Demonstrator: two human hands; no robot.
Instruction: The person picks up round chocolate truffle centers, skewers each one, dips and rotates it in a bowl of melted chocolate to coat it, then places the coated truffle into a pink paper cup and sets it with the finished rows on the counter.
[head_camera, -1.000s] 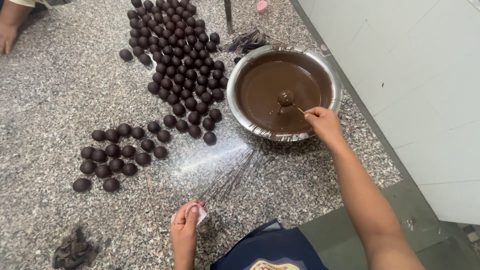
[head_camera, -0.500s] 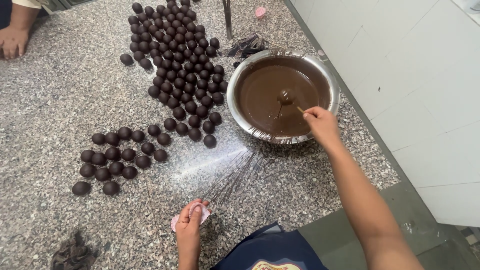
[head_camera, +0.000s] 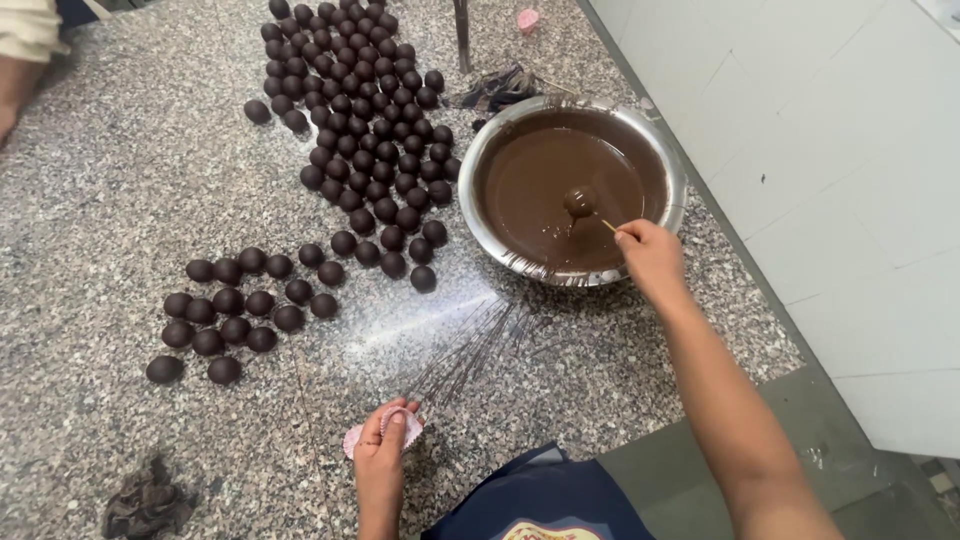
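Nearest the person, the left hand rests on the speckled stone desk, its grip pinched on a small pink paper cup held flat against the surface. Just beyond it a thin fan of chocolate streaks crosses the stone. To the far left lies a crumpled dark scrap.

Further out, the right hand hangs over the near rim of the steel bowl. Its grip is clenched on a thin stick, fingertips pinching the near end. The stick's long axis runs from the hand up and to the left, pointing into the bowl, and ends in a chocolate-coated ball that sits just clear of the fingers, above or at the surface of the melted chocolate; whether it touches is unclear.

Left of the bowl lies a small cluster of dark balls, and beyond it a large pile of balls reaches toward the far edge. Another person's arm shows at the far left corner.
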